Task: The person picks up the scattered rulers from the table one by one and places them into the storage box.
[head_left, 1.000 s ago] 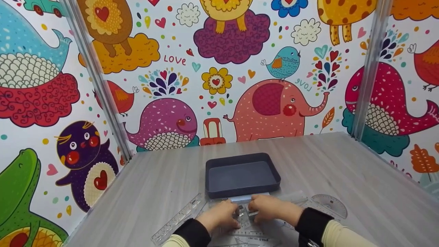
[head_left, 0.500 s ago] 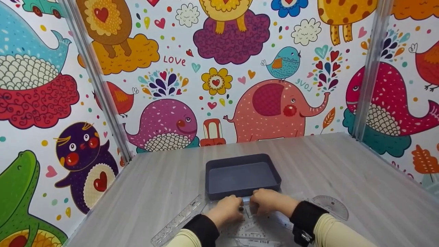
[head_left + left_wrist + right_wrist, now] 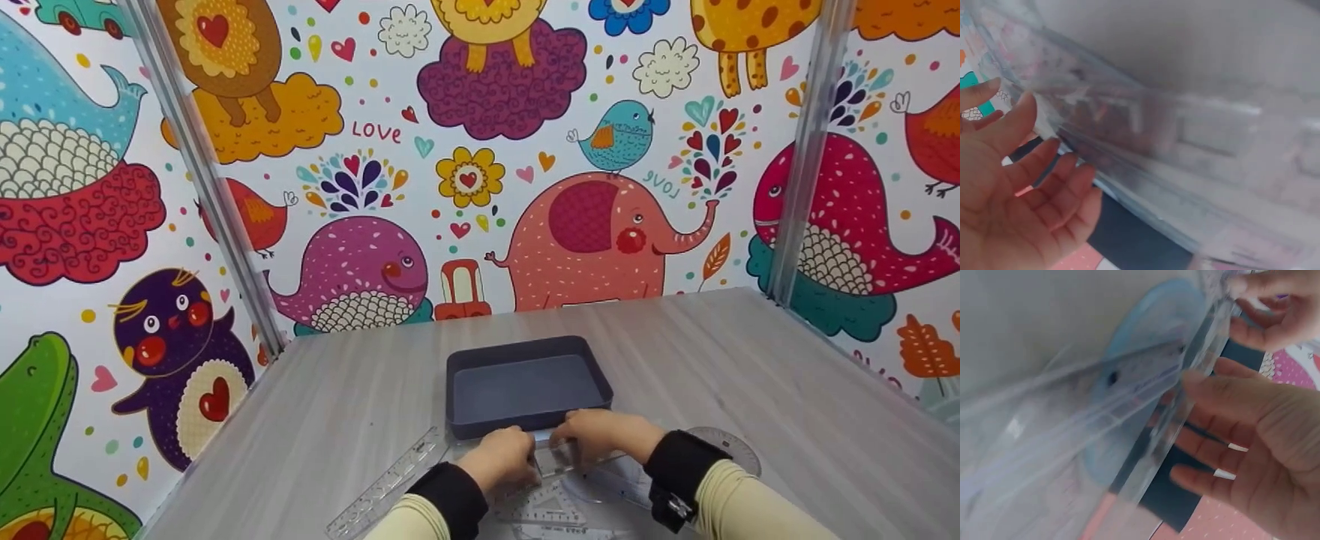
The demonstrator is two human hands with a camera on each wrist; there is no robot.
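From the head camera I see both hands side by side at the near edge of the grey wood-grain table (image 3: 750,360), directly in front of a dark grey tray (image 3: 525,424). The left hand (image 3: 504,456) and the right hand (image 3: 604,435) hold between them a clear plastic ruler (image 3: 559,456), raised slightly off the table and lying across just short of the tray's near wall.

In the left wrist view the left hand (image 3: 1010,208) has its palm open and its fingers nearly straight, their tips against the lower edge of the ruler (image 3: 1174,152); I cannot tell where the thumb lies. In the right wrist view the right hand (image 3: 1252,433) shows its thumb over the top edge of the ruler (image 3: 1185,410) and its fingers extended beneath it, so the ruler sits pinched lightly between thumb and fingers. The left hand's fingertips (image 3: 1264,309) appear at the top of that view, at the ruler's far end.

Other clear drawing tools lie flat on the table. A second long ruler (image 3: 390,480) rests diagonally, just left of the left forearm. A semicircular protractor (image 3: 731,446) lies just right of the right wrist. A set square (image 3: 551,510) lies between the forearms, below the held ruler. A bluish rounded template (image 3: 1145,354) shows through the ruler in the right wrist view.

Panels with cartoon animals (image 3: 592,232) enclose the table on three sides.
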